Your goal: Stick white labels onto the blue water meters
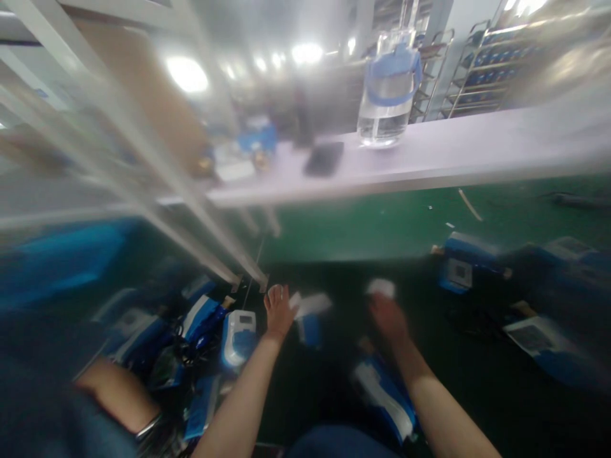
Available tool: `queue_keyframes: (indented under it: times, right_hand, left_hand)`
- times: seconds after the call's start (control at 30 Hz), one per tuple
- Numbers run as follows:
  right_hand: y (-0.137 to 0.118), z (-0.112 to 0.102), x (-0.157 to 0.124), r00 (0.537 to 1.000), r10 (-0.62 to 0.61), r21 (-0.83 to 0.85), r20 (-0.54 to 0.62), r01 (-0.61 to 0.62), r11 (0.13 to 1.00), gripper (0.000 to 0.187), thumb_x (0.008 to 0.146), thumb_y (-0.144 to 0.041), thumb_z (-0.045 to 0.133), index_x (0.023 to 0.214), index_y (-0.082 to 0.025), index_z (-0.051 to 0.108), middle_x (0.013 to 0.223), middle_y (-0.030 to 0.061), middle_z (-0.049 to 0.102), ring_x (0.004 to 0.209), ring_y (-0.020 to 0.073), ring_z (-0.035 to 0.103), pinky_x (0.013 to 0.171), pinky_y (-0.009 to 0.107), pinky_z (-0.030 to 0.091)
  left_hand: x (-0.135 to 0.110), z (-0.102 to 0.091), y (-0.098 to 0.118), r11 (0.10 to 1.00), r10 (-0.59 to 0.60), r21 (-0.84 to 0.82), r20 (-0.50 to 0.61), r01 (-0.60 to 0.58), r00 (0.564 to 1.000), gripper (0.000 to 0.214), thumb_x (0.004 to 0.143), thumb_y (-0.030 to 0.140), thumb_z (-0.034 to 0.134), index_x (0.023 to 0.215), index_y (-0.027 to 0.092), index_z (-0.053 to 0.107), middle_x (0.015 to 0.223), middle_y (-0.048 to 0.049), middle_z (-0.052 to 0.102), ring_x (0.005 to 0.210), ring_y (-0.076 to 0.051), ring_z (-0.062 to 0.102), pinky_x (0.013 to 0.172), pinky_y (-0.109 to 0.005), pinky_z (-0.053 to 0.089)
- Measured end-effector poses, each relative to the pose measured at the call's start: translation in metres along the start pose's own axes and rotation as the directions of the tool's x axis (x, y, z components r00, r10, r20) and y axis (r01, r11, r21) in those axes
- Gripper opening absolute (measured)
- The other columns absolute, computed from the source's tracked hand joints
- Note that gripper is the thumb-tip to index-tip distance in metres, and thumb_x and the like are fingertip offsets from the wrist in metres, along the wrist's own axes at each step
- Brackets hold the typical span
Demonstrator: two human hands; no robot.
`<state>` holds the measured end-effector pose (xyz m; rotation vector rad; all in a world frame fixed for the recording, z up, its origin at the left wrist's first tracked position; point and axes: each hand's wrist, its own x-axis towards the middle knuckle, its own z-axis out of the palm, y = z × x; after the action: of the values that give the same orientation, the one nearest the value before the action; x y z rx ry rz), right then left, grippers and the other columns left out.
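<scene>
My left hand [279, 313] reaches forward over the dark floor with its fingers spread. Close by its thumb side is a blurred white and blue object [311, 327] with a pale flat part; whether they touch is unclear. My right hand [389, 321] is smeared by motion. At its fingertips shows a small white piece [380, 288], its kind unclear, and I cannot tell if the fingers grip it. A blue and white device [384, 397] lies below my right forearm. Left of my left hand sits another blue and white device [239, 337] with a small dark screen.
More blue and white devices [198, 318] with dark cables lie at the left, others [458, 273] at the right. Another person's forearm [119, 394] enters lower left. Ahead is a white shelf [458, 149] bearing a water bottle [386, 95] and metal posts [200, 210].
</scene>
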<state>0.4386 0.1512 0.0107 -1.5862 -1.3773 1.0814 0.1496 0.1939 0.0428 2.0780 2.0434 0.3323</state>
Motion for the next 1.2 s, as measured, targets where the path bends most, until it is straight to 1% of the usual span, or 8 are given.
queue_keyframes:
  times: [0.1,0.17,0.27,0.33,0.5,0.7,0.97,1.2]
  right_hand:
    - [-0.026,0.022,-0.03,0.999,-0.013,0.194,0.038,0.005,0.981,0.04,0.081,-0.037,0.031,0.113,-0.022,0.05,0.13,0.0075,0.04,0.12,0.0204,0.036,0.096,0.043,0.033]
    - [-0.047,0.037,-0.056,0.993,-0.002,0.432,0.119,-0.05,0.901,0.044,0.083,-0.038,0.023,0.113,-0.022,0.05,0.128,0.008,0.043,0.115,0.0196,0.043,0.092,0.042,0.038]
    - [-0.079,0.049,-0.089,0.949,0.025,0.707,0.315,-0.252,0.661,0.04,0.078,-0.041,0.039,0.106,-0.018,0.055,0.119,0.01,0.051,0.109,0.0221,0.048,0.093,0.042,0.038]
    - [-0.097,0.047,-0.101,0.901,0.039,0.67,0.432,-0.349,0.655,0.039,0.073,-0.04,0.05,0.103,-0.016,0.058,0.109,0.0111,0.058,0.101,0.0231,0.054,0.089,0.04,0.041]
    - [-0.127,0.037,-0.107,0.962,0.062,0.057,0.266,-0.08,0.995,0.034,0.073,-0.041,0.052,0.096,-0.017,0.06,0.081,0.0061,0.062,0.068,0.0164,0.057,0.063,0.03,0.046]
    - [-0.159,0.063,-0.11,0.916,-0.327,-0.196,0.232,0.373,0.907,0.023,0.075,-0.034,0.052,0.093,-0.022,0.061,0.092,0.005,0.057,0.081,0.016,0.054,0.07,0.028,0.045]
    - [-0.179,0.083,-0.114,0.9,-0.29,-0.272,0.326,0.383,0.883,0.019,0.078,-0.031,0.049,0.082,-0.02,0.063,0.084,0.0043,0.06,0.076,0.0161,0.055,0.068,0.028,0.044]
    - [-0.168,0.095,-0.115,0.868,-0.365,-0.318,0.338,0.47,0.824,0.013,0.076,-0.025,0.051,0.075,-0.021,0.063,0.075,0.0023,0.062,0.07,0.0147,0.055,0.067,0.028,0.043]
  left_hand:
    - [-0.017,0.003,0.019,0.844,-0.099,-0.501,0.208,0.193,0.973,0.069,0.07,0.036,0.057,0.127,0.006,0.032,0.133,-0.0202,0.032,0.124,-0.03,0.026,0.102,-0.043,0.019]
    - [-0.033,0.0,0.033,0.462,0.066,-0.808,0.443,0.366,0.894,0.06,0.072,0.041,0.055,0.123,0.012,0.04,0.126,-0.0165,0.044,0.115,-0.028,0.041,0.096,-0.042,0.03]
    - [-0.059,-0.009,0.047,-0.05,0.28,-0.844,0.501,0.533,0.819,0.048,0.072,0.038,0.056,0.114,0.015,0.05,0.114,-0.0136,0.054,0.104,-0.025,0.051,0.09,-0.041,0.038]
    - [-0.076,-0.02,0.05,-0.15,0.199,-0.845,0.483,0.514,0.853,0.043,0.07,0.03,0.06,0.109,0.014,0.053,0.109,-0.013,0.058,0.101,-0.024,0.053,0.09,-0.039,0.04]
    - [-0.113,-0.066,0.053,-0.182,-0.017,-0.877,0.455,0.445,0.89,0.029,0.067,0.018,0.058,0.096,0.012,0.059,0.097,-0.0109,0.063,0.094,-0.023,0.057,0.087,-0.036,0.042]
    - [-0.14,-0.12,0.059,-0.044,-0.127,-0.913,0.408,0.405,0.904,0.023,0.067,0.014,0.053,0.089,0.015,0.06,0.092,-0.0086,0.065,0.089,-0.022,0.058,0.084,-0.033,0.044]
    - [-0.157,-0.127,0.05,-0.061,-0.266,-0.928,0.369,0.367,0.89,0.017,0.062,0.017,0.057,0.079,0.018,0.057,0.079,-0.0056,0.063,0.081,-0.02,0.057,0.077,-0.031,0.045]
    - [-0.166,-0.122,0.042,0.103,-0.377,-0.945,0.251,0.309,0.892,0.005,0.065,0.016,0.053,0.069,0.017,0.055,0.069,-0.0042,0.057,0.069,-0.016,0.051,0.067,-0.027,0.044]
